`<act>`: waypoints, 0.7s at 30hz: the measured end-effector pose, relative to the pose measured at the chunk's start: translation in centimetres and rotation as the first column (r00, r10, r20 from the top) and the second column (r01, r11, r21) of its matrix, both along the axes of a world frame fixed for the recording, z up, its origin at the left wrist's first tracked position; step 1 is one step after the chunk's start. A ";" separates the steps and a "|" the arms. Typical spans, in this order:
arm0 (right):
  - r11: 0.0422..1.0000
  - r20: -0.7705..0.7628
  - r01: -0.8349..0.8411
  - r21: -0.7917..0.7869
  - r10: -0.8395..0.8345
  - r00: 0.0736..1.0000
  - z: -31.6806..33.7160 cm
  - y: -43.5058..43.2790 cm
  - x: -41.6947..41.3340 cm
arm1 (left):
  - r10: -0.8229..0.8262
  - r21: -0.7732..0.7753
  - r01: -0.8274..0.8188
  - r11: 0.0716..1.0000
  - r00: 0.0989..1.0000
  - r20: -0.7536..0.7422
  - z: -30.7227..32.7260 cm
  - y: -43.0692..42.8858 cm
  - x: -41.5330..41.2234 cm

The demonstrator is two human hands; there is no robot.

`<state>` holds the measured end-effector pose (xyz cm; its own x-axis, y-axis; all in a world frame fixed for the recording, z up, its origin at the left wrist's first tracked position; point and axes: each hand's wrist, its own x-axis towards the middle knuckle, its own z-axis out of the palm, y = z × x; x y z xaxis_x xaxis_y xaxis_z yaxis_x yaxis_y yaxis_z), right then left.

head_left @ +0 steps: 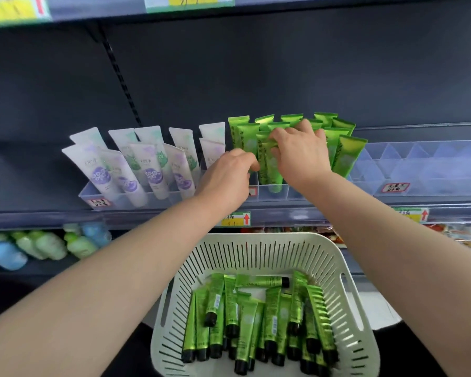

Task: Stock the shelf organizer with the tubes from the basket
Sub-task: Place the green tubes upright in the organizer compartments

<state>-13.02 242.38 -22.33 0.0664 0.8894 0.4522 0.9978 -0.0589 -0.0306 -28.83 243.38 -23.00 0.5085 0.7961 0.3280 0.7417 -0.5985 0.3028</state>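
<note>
The task looks about half done. Many green tubes already stand upright in the clear shelf organizer, at 12 o'clock from the basket. Both hands are at its front slots: the right hand is closed around a green tube going into a slot, and the left hand pinches beside it, on what I cannot tell. Around twenty green tubes lie loose in the basket. At 9 o'clock, pale tubes fill their own organizer section; at 3 o'clock the compartments are empty.

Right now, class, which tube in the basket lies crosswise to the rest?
The green tube at the basket's far end lies sideways, black cap pointing right; the others run lengthwise.
</note>
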 end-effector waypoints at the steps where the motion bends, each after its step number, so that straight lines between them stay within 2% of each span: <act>1: 0.999 0.002 -0.010 0.034 0.010 1.000 0.0 -0.1 -0.1 | -0.002 -0.004 0.002 1.000 1.000 0.013 -0.2 -0.1 -0.1; 6: 0.921 0.032 -0.119 0.371 0.115 0.993 -1.8 -2.6 -1.5 | -0.033 -0.046 0.039 0.998 0.990 0.134 -2.7 -1.6 -0.9; 7: 0.907 0.023 -0.142 0.396 0.145 0.989 -2.9 -3.4 -1.8 | -0.020 -0.073 0.031 0.997 0.990 0.138 -3.6 -2.0 -1.2; 9: 0.919 -0.011 -0.181 0.350 0.197 0.980 -6.0 -4.9 -2.2 | 0.014 -0.134 0.002 0.991 0.993 0.119 -5.9 -2.6 -2.1; 12: 0.976 -0.064 -0.190 0.110 0.198 0.978 -12.2 -7.2 -2.7 | 0.067 -0.245 -0.060 0.968 0.998 0.020 -10.0 -3.4 -3.5; 14: 0.969 -0.111 -0.172 -0.175 0.155 0.982 -16.0 -8.6 -2.9 | 0.107 -0.323 -0.125 0.938 0.992 -0.071 -12.8 -4.1 -4.5; 17: 0.808 -0.131 -0.088 -0.582 0.014 0.991 -20.7 -9.9 -2.8 | 0.110 -0.398 -0.159 0.904 0.983 -0.145 -16.1 -5.1 -5.7; 19: 0.672 -0.095 -0.011 -0.741 -0.089 0.992 -23.0 -10.5 -2.8 | 0.113 -0.426 -0.174 0.888 0.980 -0.166 -17.6 -5.6 -6.0; 21: 0.574 -0.064 0.035 -0.818 -0.150 0.987 -24.6 -10.9 -3.2 | 0.108 -0.452 -0.176 0.875 0.979 -0.173 -18.8 -5.7 -5.9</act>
<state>-16.22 231.49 -46.92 0.1685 0.8643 -0.4739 0.9775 -0.2084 -0.0327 -34.78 237.66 -41.76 0.3914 0.9061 -0.1606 0.8626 -0.3005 0.4069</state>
